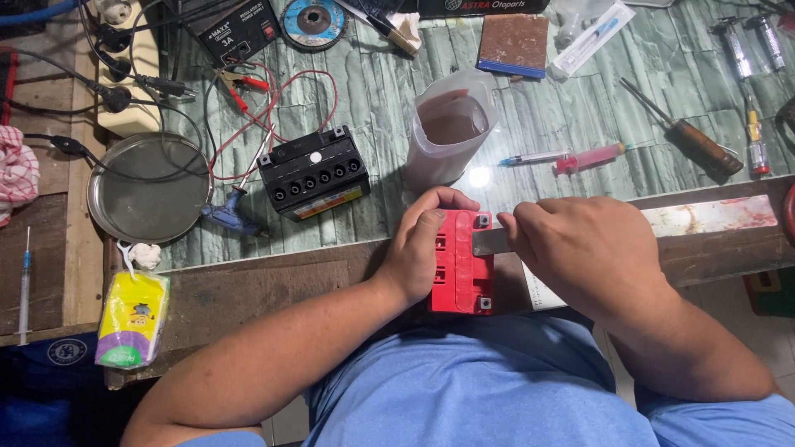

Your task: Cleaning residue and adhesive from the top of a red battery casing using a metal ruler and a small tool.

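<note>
A small red battery case (pixel 460 273) rests at the near edge of the workbench, right in front of my body. My left hand (pixel 424 242) wraps its left side and top, holding it steady. My right hand (pixel 580 248) grips a flat grey metal blade (pixel 489 241) whose tip lies against the red case's upper right side. A black battery (pixel 313 172) with a row of open filler holes sits further back on the left, with red wires running from it.
A plastic jug (pixel 451 128) of cloudy liquid stands just behind my hands. A pink syringe (pixel 584 158), screwdrivers (pixel 691 141), a round metal tray (pixel 149 189), a power supply box (pixel 240 31), a tissue pack (pixel 132 319) and a metal bar (pixel 712 217) lie around.
</note>
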